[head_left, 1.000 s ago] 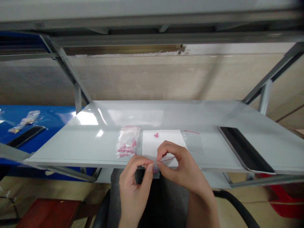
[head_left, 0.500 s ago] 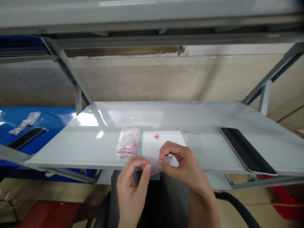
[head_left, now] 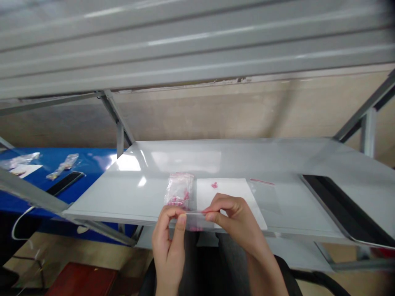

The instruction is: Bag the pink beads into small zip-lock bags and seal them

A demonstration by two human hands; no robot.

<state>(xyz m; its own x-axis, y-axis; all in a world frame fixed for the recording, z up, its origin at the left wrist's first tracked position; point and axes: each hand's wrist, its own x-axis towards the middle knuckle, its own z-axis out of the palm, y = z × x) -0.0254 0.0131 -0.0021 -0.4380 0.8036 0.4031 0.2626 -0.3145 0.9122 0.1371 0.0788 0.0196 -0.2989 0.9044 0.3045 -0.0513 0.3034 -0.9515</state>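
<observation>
Between my two hands a small clear zip bag (head_left: 199, 220) is stretched, its top edge level and several pink pieces at its bottom. My left hand (head_left: 171, 230) pinches the left end of the top edge between thumb and finger. At the right end, my right hand (head_left: 231, 216) pinches the same edge. Behind them lies a white sheet of paper (head_left: 247, 197) with a few small pink pieces (head_left: 214, 185) on it. Left of the paper sits a stack of clear zip bags (head_left: 180, 187) holding pink pieces. A flat clear zip bag (head_left: 265, 195) with a red strip lies right of the paper.
A dark tablet-like slab (head_left: 345, 207) lies at the right of the grey shelf (head_left: 277, 156). Metal posts and an upper shelf (head_left: 197, 45) frame the space. On the left, a blue table (head_left: 95, 164) carries a phone (head_left: 66, 183) and small packets (head_left: 63, 166).
My right hand has moved along the bag's top edge toward the left, and that edge is now straighter and level. The whole view has shifted and tilted slightly.
</observation>
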